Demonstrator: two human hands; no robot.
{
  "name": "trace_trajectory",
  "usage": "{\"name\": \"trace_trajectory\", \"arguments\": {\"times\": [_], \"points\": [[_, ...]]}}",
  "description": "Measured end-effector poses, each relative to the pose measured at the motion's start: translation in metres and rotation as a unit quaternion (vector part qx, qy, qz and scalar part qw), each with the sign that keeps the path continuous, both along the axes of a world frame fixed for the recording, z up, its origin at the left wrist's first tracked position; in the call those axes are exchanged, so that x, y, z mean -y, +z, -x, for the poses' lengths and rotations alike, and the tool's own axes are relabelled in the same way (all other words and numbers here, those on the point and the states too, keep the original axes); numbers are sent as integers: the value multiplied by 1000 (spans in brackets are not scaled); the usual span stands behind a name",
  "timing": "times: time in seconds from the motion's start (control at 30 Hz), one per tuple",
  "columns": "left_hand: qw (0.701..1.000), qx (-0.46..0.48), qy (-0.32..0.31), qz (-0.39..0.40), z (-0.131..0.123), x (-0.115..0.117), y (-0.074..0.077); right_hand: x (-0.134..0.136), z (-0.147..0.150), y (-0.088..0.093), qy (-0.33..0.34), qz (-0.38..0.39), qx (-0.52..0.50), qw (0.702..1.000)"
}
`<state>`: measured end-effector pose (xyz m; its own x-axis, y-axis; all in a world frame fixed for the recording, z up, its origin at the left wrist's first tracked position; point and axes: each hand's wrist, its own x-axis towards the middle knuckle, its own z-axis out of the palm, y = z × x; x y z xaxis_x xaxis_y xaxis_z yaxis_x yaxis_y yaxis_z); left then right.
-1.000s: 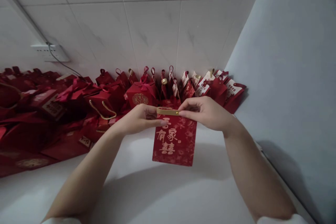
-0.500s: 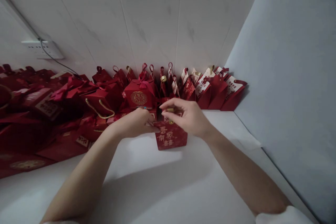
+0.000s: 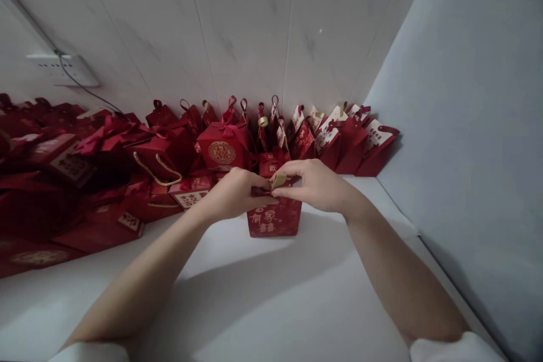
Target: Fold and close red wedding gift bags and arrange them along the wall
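A red paper gift box point(image 3: 271, 220) with pale gold Chinese characters stands upright on the white tabletop. At its top a gold ribbon point(image 3: 279, 181) sticks up in a short loop. My right hand point(image 3: 322, 188) is closed, its thumb and fingers pinching the ribbon from the right. From the left, my left hand point(image 3: 237, 197) is closed on the upper edge of the box, fingertips meeting the ribbon's base. My fingers hide most of the box's top edge.
Red gift boxes point(image 3: 223, 150) with bows crowd the left and back of the tabletop point(image 3: 254, 294). Upright red and white bags point(image 3: 375, 147) line the tiled wall. A pale blue panel point(image 3: 475, 124) rises at the right. A power socket point(image 3: 63, 69) with a cable is at the left.
My left hand has moved right, its fingers now at the box's top beside the right hand. The gold ribbon shows more clearly between my fingers. The view has shifted slightly.
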<state>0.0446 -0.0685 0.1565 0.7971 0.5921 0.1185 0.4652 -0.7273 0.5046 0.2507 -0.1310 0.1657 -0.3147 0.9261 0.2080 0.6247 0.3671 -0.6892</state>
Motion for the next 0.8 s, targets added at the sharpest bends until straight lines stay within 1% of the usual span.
{"name": "trace_trajectory", "arguments": {"times": [0.13,0.27,0.37,0.47,0.5,0.57,0.6,0.63,0.67,0.7,0.77,0.8], "points": [[999,31,-3,12,-5,-2,-10,0,3,1,-20,19,-7,1000],[999,41,-16,20,-6,-6,-13,-3,4,-1,-35,52,-41,997],[999,34,-30,19,-5,-5,-9,-8,5,-6,-43,94,-74,992],[998,15,-37,43,-1,-4,0,-11,4,-8,-58,91,-112,988],[997,2,-52,61,1,-4,4,-10,4,-8,-62,83,-121,987],[989,-21,-111,94,6,-6,10,-6,3,-4,-53,71,-140,986],[986,-19,-134,99,9,-7,12,-4,2,-2,-43,64,-144,987],[986,-9,-141,88,12,-9,14,-1,2,1,-32,57,-142,988],[990,9,-127,62,15,-11,16,1,1,3,-24,47,-135,989],[995,26,-95,26,18,-12,18,3,1,5,-19,40,-123,991],[999,38,3,-29,24,-12,22,5,0,6,-11,35,-89,995],[998,29,44,-34,28,-12,25,5,-1,5,2,35,-69,997]]}}
